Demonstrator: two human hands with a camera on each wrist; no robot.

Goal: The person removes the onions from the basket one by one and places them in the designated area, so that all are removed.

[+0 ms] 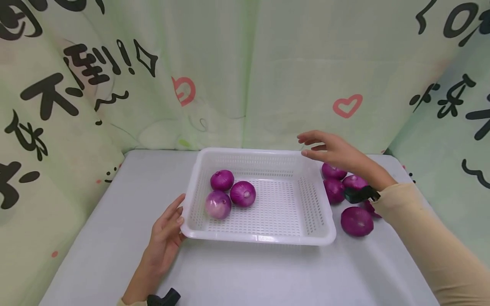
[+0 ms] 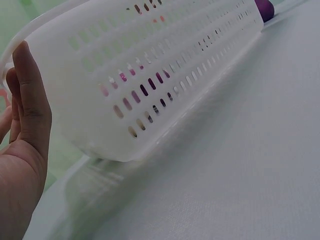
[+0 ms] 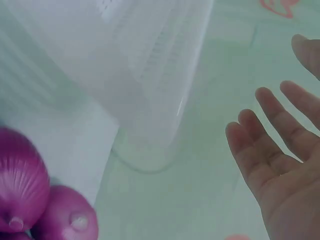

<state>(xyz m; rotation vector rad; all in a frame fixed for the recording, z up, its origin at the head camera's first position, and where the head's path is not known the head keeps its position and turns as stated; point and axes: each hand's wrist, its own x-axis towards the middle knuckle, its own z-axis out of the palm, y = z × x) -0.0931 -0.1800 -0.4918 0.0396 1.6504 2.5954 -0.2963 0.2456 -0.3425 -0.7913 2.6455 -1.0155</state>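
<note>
A white slotted plastic basket (image 1: 275,208) holds three purple onions (image 1: 243,194), grouped in its left half. At its left front corner, my left hand (image 1: 162,236) touches the rim with extended fingers. In the left wrist view, a straight finger (image 2: 31,95) lies along the end wall, its tip at the rim. My right hand (image 1: 333,148) hangs in the air beyond the back right corner, fingers spread and holding nothing. Below my right forearm, several more purple onions (image 1: 357,221) lie beside the basket, partly covered by the sleeve.
The white table (image 1: 126,204) bears the basket and the loose onions. Pale green curtains (image 1: 283,85) with black writing and red drawings stand behind and along both sides. A black strap (image 1: 360,194) sits at my right wrist.
</note>
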